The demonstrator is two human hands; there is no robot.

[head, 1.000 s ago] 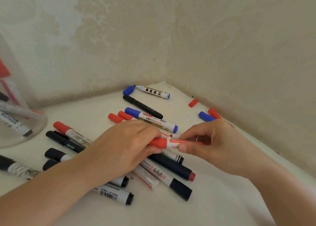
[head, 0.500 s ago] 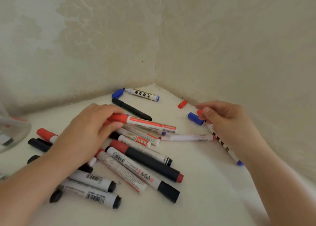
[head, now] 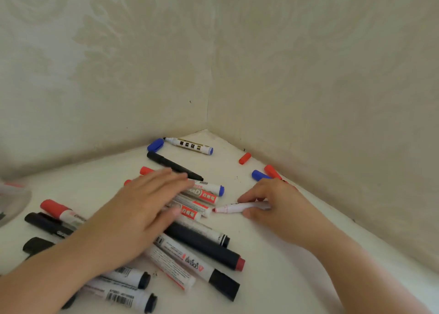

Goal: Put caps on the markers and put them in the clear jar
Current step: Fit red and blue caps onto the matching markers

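Patterned cream walls (head: 142,64) meet in a corner behind a pale bench (head: 273,278), and the clear jar (head: 11,202) shows only as a sliver of glass at the far left edge, well apart from both hands. Between jar and corner lies a heap of markers (head: 197,249), most of them capped and crossing one another. The left hand (head: 133,216) hovers flat over that heap, its fingers (head: 166,178) straight and slightly spread, gripping nothing; the motion blur hides whether they touch the markers beneath.

The right hand (head: 278,207) is the one at work. Its fingers and thumb pinch the white barrel of an uncapped red marker (head: 235,207) that lies on the bench just right of the heap. The marker's long axis runs nearly level across the view, with the bare red tip pointing left toward the heap and the tail hidden inside the hand.

Loose caps sit beyond that hand, against the right wall: a red cap (head: 272,171) and a blue cap (head: 259,174) just beside each other and near the knuckles, and another red cap (head: 244,158) further into the corner. I judge the nearer red cap to be the match. It lies behind the right hand, away from the tip, so either the marker swings round or the free left hand reaches across for it
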